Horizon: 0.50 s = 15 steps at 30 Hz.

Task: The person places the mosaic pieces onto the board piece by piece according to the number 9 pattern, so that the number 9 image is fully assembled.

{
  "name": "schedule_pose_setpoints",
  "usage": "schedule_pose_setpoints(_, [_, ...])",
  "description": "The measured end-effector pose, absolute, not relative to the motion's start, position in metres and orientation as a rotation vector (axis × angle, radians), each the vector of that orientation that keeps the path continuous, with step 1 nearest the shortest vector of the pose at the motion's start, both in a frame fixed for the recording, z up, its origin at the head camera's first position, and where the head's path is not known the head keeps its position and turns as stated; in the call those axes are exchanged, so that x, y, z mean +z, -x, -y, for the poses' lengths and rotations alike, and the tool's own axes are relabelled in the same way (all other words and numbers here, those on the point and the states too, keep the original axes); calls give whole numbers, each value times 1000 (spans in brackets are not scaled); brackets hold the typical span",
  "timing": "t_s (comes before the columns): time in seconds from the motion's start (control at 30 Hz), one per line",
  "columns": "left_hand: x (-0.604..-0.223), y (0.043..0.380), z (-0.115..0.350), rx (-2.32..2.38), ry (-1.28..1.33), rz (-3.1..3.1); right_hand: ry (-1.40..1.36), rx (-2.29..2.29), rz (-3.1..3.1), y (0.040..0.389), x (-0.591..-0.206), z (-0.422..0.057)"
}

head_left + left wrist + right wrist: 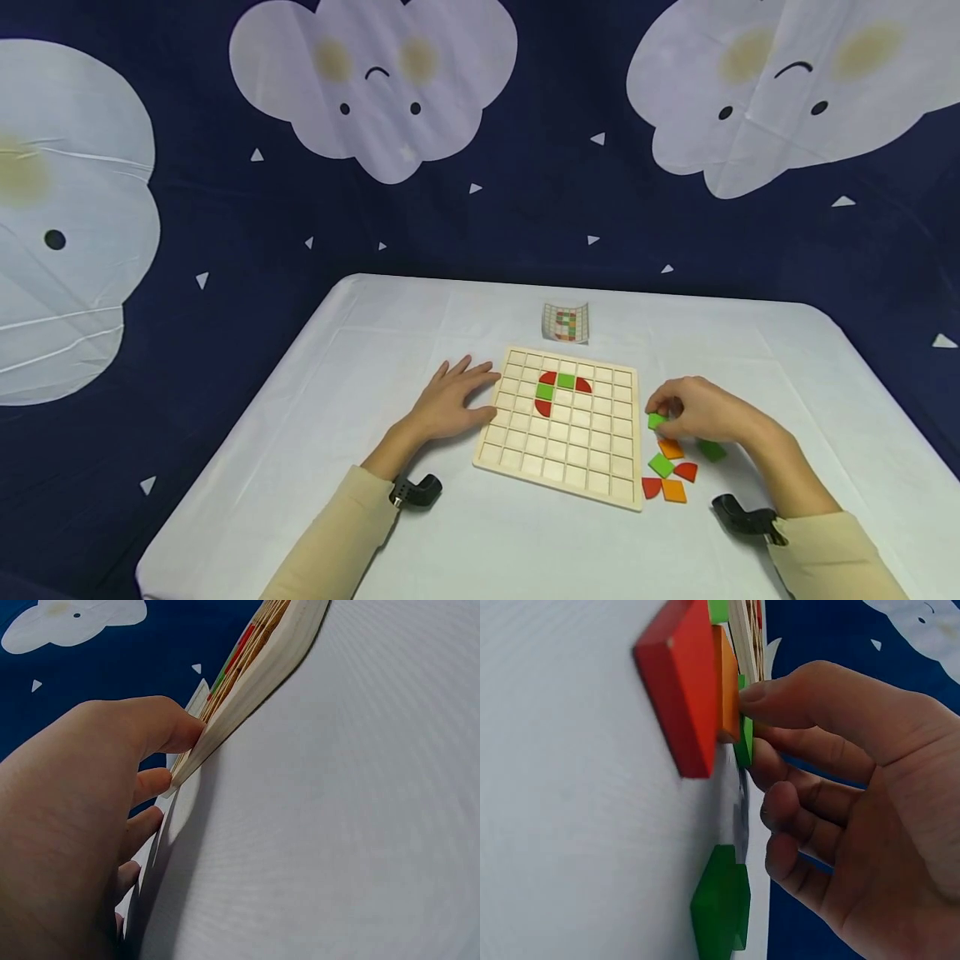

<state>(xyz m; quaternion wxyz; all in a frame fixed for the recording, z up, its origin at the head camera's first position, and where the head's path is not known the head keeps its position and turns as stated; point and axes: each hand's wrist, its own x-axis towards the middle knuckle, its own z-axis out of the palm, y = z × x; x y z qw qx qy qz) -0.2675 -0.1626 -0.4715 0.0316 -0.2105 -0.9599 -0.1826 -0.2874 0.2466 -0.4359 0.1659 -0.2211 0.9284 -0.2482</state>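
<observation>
A wooden grid board [517, 450] lies on the white table. Red quarter-round tiles and two green square tiles [566, 381] sit in its upper cells. My left hand [450, 402], fingers spread, touches the board's left edge with thumb and fingertips; the left wrist view shows the thumb [169, 724] against the rim. To the right of the board, my right hand [701, 407] pinches a green square tile [656, 421] between thumb and fingers, close to the tabletop. In the right wrist view, that green tile [744, 739] is partly hidden behind an orange tile [726, 690].
Loose tiles lie right of the board: orange squares [673, 491], a green square [662, 465], red quarter-rounds [686, 472] and green pieces [711, 451] under the right wrist. Behind the board is a small pattern card [566, 323]. A dark cloud-print cloth [487, 233] hangs beyond the table.
</observation>
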Motion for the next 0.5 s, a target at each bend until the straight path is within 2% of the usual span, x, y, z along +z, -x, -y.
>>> schedule_pose_setpoints(0.5, [-471, 267, 163, -550, 645, 2966, 705, -751, -2656, 288, -441, -247])
